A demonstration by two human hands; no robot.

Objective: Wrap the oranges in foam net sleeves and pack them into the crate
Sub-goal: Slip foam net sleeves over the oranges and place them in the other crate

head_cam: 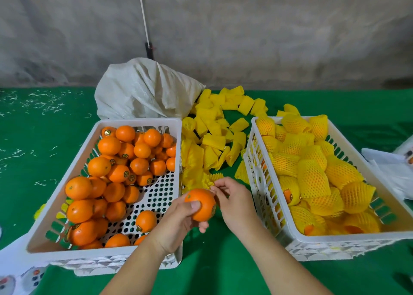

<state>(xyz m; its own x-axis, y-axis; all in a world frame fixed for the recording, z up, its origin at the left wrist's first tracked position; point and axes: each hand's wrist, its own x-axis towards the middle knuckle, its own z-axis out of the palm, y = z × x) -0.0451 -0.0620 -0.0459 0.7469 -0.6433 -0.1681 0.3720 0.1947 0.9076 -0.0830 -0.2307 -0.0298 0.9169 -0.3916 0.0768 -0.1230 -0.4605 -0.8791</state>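
A crumpled white sack (143, 89) lies on the green cloth (40, 138).

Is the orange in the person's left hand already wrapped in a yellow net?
No, the orange held by the left hand is bare.

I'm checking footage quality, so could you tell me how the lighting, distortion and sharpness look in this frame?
Head view: soft, even light, no glare; wide-angle bending bows the green table and the crate rim; the orange in the left hand is sharp, corners slightly soft.
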